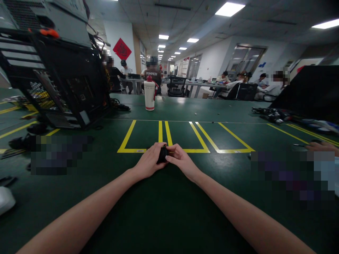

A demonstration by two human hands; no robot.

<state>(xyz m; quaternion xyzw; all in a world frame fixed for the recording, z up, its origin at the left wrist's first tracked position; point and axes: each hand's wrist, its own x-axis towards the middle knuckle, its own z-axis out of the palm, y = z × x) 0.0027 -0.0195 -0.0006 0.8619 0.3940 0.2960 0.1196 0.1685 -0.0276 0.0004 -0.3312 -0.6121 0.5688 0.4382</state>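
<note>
Black object (pixel 162 154) held between hands: left hand (pixel 149 160) curled round it, right hand (pixel 184 163) gripping right side.

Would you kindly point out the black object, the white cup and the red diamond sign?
Black object (pixel 162 155): head view, its exposed middle.
White cup (pixel 149 94): head view, its body.
Red diamond sign (pixel 122 49): head view, its centre.

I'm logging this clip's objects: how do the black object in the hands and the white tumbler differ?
The black object looks dark wherever it shows; the tumbler is off-white with red trim.
The black object is small, partly hidden by fingers; the tumbler is tall and shows nearly whole.
The black object is held between the left hand and right hand; the tumbler stands upright on the green table, untouched.
</note>
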